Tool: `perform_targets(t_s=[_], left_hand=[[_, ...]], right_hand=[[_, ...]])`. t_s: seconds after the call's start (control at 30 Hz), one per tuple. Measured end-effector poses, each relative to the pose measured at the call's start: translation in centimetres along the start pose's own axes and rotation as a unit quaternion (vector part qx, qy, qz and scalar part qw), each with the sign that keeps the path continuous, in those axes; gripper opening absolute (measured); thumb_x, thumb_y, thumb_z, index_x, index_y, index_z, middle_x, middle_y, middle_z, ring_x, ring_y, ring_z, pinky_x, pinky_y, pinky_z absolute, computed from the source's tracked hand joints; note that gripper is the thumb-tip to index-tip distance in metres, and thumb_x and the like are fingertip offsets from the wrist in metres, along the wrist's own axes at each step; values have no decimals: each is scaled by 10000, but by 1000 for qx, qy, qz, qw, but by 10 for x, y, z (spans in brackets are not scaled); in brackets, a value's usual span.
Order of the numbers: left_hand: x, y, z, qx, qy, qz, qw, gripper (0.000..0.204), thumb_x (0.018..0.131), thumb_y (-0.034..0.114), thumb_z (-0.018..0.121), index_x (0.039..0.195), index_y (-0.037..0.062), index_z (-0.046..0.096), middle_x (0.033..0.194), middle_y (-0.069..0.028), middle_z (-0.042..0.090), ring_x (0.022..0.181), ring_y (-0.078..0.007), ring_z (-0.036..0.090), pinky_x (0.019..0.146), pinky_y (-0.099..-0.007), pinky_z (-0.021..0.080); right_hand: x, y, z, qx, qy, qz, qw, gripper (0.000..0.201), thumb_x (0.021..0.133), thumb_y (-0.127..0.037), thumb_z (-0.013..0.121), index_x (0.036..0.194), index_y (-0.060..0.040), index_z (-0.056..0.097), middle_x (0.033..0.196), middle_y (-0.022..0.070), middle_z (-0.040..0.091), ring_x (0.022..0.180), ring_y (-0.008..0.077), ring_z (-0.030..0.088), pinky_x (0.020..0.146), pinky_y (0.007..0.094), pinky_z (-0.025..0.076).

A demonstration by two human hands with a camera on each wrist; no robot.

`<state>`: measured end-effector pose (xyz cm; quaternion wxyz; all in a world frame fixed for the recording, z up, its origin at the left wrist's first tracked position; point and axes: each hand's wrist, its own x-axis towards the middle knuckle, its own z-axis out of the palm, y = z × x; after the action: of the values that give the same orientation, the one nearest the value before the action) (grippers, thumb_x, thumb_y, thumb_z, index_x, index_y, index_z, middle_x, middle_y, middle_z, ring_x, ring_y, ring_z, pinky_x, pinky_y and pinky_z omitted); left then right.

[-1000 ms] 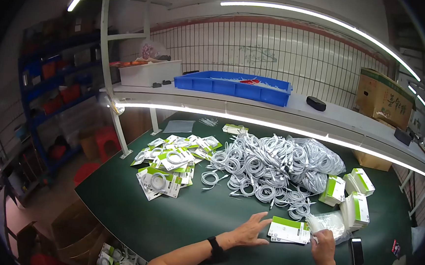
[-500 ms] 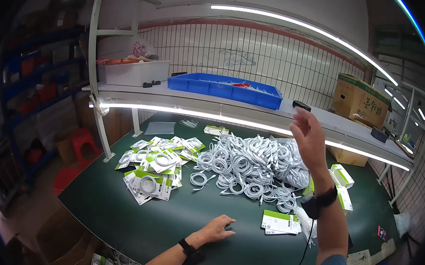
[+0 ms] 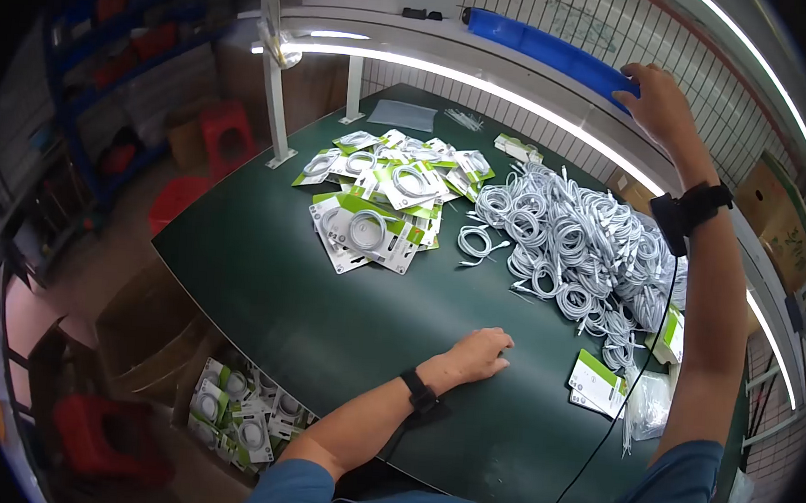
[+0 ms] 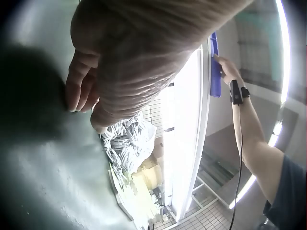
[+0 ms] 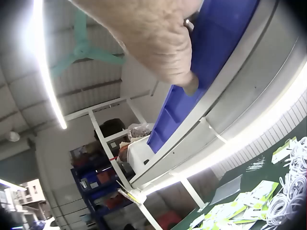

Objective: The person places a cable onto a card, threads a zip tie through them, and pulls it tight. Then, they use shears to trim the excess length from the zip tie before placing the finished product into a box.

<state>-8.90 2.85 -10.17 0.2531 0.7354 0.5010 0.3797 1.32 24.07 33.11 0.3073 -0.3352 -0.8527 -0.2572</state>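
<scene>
My right hand [image 3: 661,106] reaches up to the shelf and grips the right end of the blue tray [image 3: 548,51]. In the right wrist view the thumb of this hand [image 5: 158,45] lies against the front wall of the blue tray [image 5: 211,52]; its other fingers are mostly hidden. My left hand [image 3: 477,354] rests on the green table, fingers loosely bent, holding nothing. Beyond it lies a pile of coiled white cables [image 3: 577,236]. Green-and-white cards [image 3: 596,385] lie to its right, beside a clear bag of thin white strips [image 3: 649,404].
Packaged cables [image 3: 408,182] are heaped on the table's far left, near a clear flat bag [image 3: 401,114]. A box of packaged cables [image 3: 246,418] stands below the table edge. The shelf light [image 3: 489,89] crosses above the table. A black cord [image 3: 610,430] hangs from my right wrist.
My right hand has left the white strips and risen to the blue tray. My left hand has drawn back leftward from the cards onto the table. The head view has shifted and tilted.
</scene>
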Motion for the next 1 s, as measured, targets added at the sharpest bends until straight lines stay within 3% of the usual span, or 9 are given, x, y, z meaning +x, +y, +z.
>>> perform_targets(t_s=[0.27, 0.37, 0.47, 0.7, 0.8, 0.83, 0.87, 0.97, 1.0], left_hand=[[-1, 2, 1, 29, -13, -5, 999, 336, 923, 185, 770, 1208, 11, 733, 1171, -167, 704, 1120, -377, 689, 997, -472, 560], [0, 5, -2, 10, -22, -24, 999, 331, 920, 189, 774, 1199, 14, 735, 1165, -165, 707, 1121, -372, 692, 996, -472, 560], [0, 3, -5, 14, -22, -28, 999, 340, 927, 178, 778, 1219, 9, 738, 1179, -161, 717, 1072, -345, 716, 970, -444, 575], [3, -2, -9, 25, 0, -12, 1000, 353, 925, 169, 784, 1234, 3, 741, 1130, -172, 761, 1015, -341, 745, 936, -423, 593], [8, 1, -37, -72, 94, -59, 991, 332, 927, 152, 783, 1222, 3, 745, 975, -148, 773, 873, -275, 754, 820, -394, 602], [11, -2, -53, -90, 141, -79, 983, 338, 963, 148, 774, 1258, -12, 732, 938, -120, 777, 830, -187, 744, 729, -325, 598], [14, -8, -65, -283, 186, -168, 926, 342, 1008, 183, 763, 1294, 2, 711, 987, -87, 776, 852, -144, 734, 699, -281, 595], [1, -11, -123, -505, 278, -188, 795, 368, 1088, 314, 670, 1361, 67, 640, 1114, -81, 751, 936, -175, 735, 755, -302, 607], [-11, -14, -139, -539, 269, -172, 779, 369, 1123, 331, 593, 1404, 93, 605, 1214, -100, 722, 1036, -207, 716, 828, -335, 620]], right_hand=[[17, 13, 32, 3, 20, 20, 1000, 418, 883, -326, 804, 1072, 45, 764, 924, 242, 753, 892, 398, 738, 860, 484, 559], [24, 10, 20, 4, -66, 77, 995, 481, 868, -368, 828, 1173, 0, 779, 1035, 202, 788, 1027, 379, 757, 914, 499, 583], [16, 19, 7, 16, -44, 71, 996, 453, 873, -368, 822, 1131, 2, 781, 951, 194, 778, 964, 370, 758, 881, 492, 577], [-81, 17, -66, 34, 79, -32, 996, 342, 907, -295, 805, 1074, 1, 773, 891, 191, 756, 865, 355, 743, 833, 453, 565], [-135, 2, -103, 65, 92, -43, 993, 255, 909, -215, 809, 1043, -3, 764, 910, 176, 752, 862, 334, 746, 795, 418, 569], [-157, -3, -115, 78, 95, -47, 991, 227, 897, -181, 822, 1030, -8, 760, 908, 168, 746, 858, 324, 744, 784, 405, 570], [-179, -9, -125, 90, 102, -49, 990, 204, 885, -146, 835, 1017, -12, 755, 907, 161, 740, 853, 315, 743, 773, 392, 570], [-239, -37, -150, 120, 84, -59, 987, 216, 820, -79, 880, 963, -26, 727, 873, 130, 706, 805, 279, 707, 718, 372, 550], [-257, -44, -154, 135, 65, -70, 986, 244, 773, -51, 888, 944, -28, 715, 862, 117, 693, 785, 275, 681, 700, 386, 533]])
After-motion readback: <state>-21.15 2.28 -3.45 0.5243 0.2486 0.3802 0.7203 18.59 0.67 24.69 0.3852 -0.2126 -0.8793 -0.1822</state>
